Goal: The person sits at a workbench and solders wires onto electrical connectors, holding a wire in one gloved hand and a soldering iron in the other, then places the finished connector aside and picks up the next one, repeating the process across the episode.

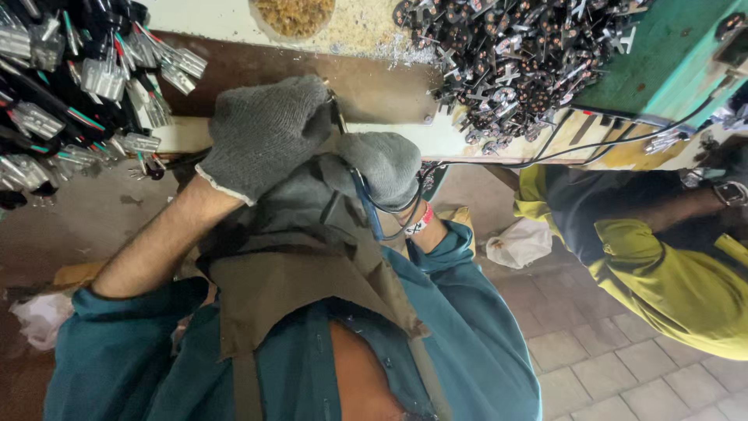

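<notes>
Thin black and blue wire (372,209) loops out from under the right hand (379,168), close to the person's chest and just below the edge of the worktop (405,139). Both hands wear grey knitted gloves. The left hand (265,132) is curled into a fist, with its fingers closed around something small and dark that is mostly hidden. The right hand's fingers are bent and pressed together over the wire. The two hands touch each other.

A white plastic bag (520,242) lies crumpled on the tiled floor (615,366), to the right of the hands. Another white plastic bag (39,318) sits low on the left, partly hidden by the teal sleeve (117,351).

On the worktop at the upper right is a big pile of small black and silver metal parts (514,54). At the upper left hangs a bunch of wires with shiny silver ends (86,86). A round heap of yellow-brown shavings (294,15) sits at the top edge. A long black cable (623,140) runs along the worktop edge to the right.

A second person in a yellow top (670,265) stands on the right, with one arm (686,204) reaching toward the worktop. A brown apron (296,265) covers the lower part of the wire
</notes>
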